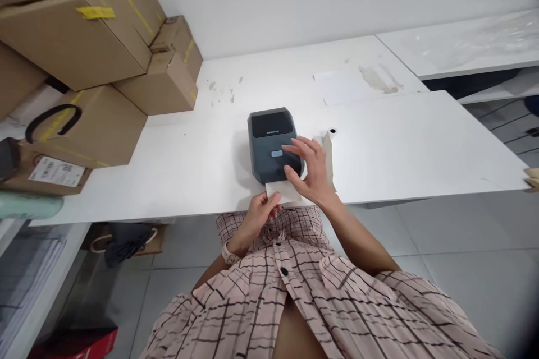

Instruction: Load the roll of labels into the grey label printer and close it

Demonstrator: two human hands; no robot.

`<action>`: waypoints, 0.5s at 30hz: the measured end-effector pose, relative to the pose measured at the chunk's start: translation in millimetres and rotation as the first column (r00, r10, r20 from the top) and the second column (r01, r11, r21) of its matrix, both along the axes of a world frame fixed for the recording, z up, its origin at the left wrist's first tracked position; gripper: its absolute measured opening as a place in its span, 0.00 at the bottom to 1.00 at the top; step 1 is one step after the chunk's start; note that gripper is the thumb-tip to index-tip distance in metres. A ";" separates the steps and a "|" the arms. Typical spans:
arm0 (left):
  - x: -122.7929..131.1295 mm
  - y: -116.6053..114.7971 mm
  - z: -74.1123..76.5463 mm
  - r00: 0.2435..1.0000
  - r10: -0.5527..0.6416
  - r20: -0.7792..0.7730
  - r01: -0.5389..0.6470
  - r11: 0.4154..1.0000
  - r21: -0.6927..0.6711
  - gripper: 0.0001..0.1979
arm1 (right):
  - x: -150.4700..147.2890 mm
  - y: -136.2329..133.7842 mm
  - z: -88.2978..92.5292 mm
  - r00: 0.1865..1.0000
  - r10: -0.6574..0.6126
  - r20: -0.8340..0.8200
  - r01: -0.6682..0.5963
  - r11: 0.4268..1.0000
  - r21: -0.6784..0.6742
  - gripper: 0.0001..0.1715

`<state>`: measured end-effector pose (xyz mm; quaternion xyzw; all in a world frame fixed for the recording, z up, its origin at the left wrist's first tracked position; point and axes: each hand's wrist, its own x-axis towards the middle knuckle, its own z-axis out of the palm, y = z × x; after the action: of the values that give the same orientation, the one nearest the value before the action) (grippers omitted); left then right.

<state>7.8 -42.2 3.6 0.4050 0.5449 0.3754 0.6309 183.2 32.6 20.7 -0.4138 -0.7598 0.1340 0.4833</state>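
A dark grey label printer point(269, 168) stands on the white table, with a light blue button on its top. White label paper point(283, 191) sticks out of its front edge. My left hand point(260, 214) pinches the near left corner of this paper between thumb and fingers, at the table's front edge. Over the printer's right side, my right hand point(310, 171) is spread with thumb and fingers apart, holding nothing. Whether its fingertips touch the printer top, I cannot tell. Just right of that hand lies a small white paper roll point(329, 160), partly hidden by it.
Cardboard boxes point(76, 33) are stacked at the left, with a black strap loop point(53, 118) by them. A mint green roll point(31, 205) lies at the left edge. Behind, a white sheet point(334, 87) lies on the table point(400, 140). Clear plastic point(484, 36) covers the right back surface.
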 end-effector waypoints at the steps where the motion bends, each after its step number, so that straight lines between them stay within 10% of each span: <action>1: -2.4 -1.2 -3.4 1.000 0.001 -0.006 -0.001 1.000 -0.003 0.29 | -2.6 -0.3 7.5 0.997 0.025 0.073 -0.028 0.999 0.034 0.34; 8: -26.1 12.3 -11.1 0.891 0.437 -0.123 -0.381 0.867 0.322 0.21 | -22.5 4.8 23.8 0.965 0.010 0.260 -0.015 1.000 0.014 0.18; 11: -30.1 28.8 -3.5 0.862 0.499 -0.088 -0.410 0.790 0.456 0.24 | -13.3 2.0 17.4 0.999 -0.027 0.030 0.028 0.997 -0.066 0.21; 15: -22.8 42.8 1.1 0.925 0.370 -0.092 -0.304 0.861 0.409 0.36 | 2.6 -6.5 -8.4 0.897 -0.232 -0.377 0.083 0.925 -0.371 0.29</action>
<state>-14.9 0.6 4.7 0.4496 0.5732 0.5450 0.4149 185.8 26.1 12.3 -0.5153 -0.5678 0.3097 0.5623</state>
